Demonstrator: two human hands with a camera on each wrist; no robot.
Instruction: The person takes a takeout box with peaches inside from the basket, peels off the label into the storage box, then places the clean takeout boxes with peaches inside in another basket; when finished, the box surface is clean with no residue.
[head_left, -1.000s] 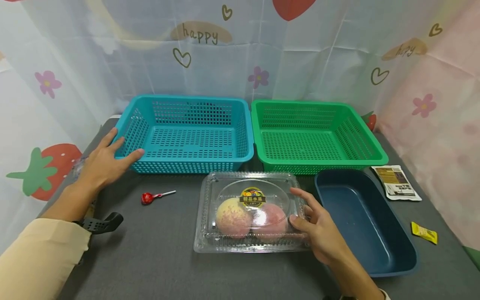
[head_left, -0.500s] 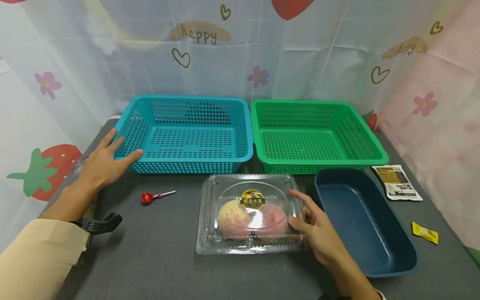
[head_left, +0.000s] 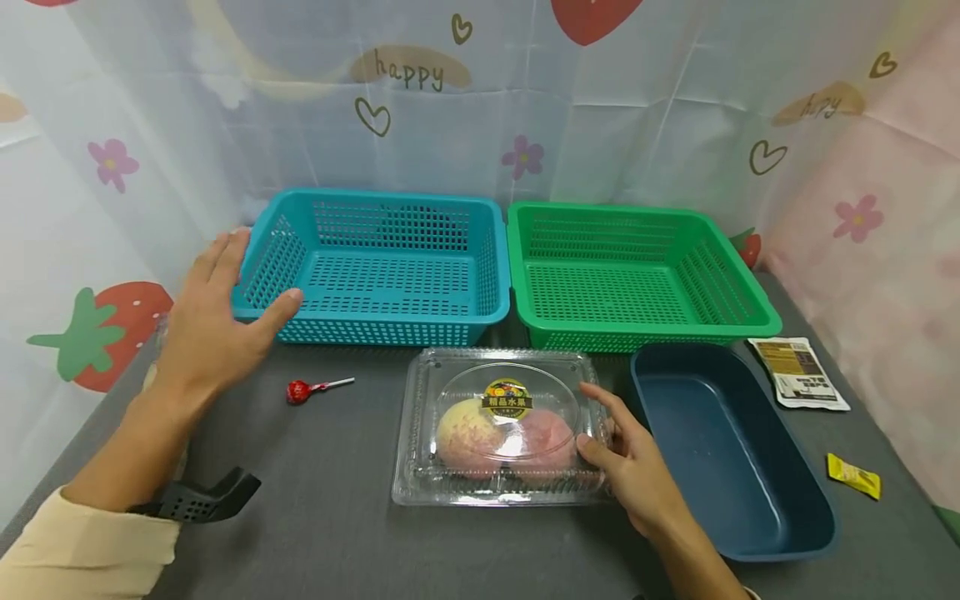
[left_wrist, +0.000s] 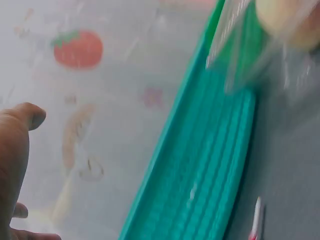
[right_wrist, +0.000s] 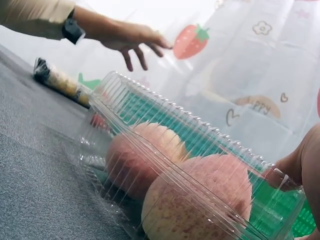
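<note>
A clear plastic clamshell fruit box [head_left: 507, 400] with a black and gold label holds two peaches [head_left: 468, 437], one yellowish and one pink. My right hand [head_left: 636, 471] grips the box's right end, thumb on the lid's edge. The right wrist view shows the peaches [right_wrist: 197, 200] through the ribbed wall. My left hand [head_left: 217, 325] is raised beside the left end of the blue basket [head_left: 390, 321], fingers extended and thumb spread, holding nothing. In the left wrist view its fingers lie at the left edge, away from the basket [left_wrist: 200, 165].
A green basket [head_left: 645, 325] stands right of the blue one. A dark blue tub [head_left: 727, 450] sits beside my right hand. Around lie a red lollipop [head_left: 298, 392], a brown-and-white packet [head_left: 798, 373], a yellow candy [head_left: 853, 477] and a long wrapped pack [right_wrist: 65, 85] near my left arm.
My left hand has lifted off the blue basket's left rim and come up toward the camera. My right hand stays on the fruit box, which has shifted slightly toward me.
</note>
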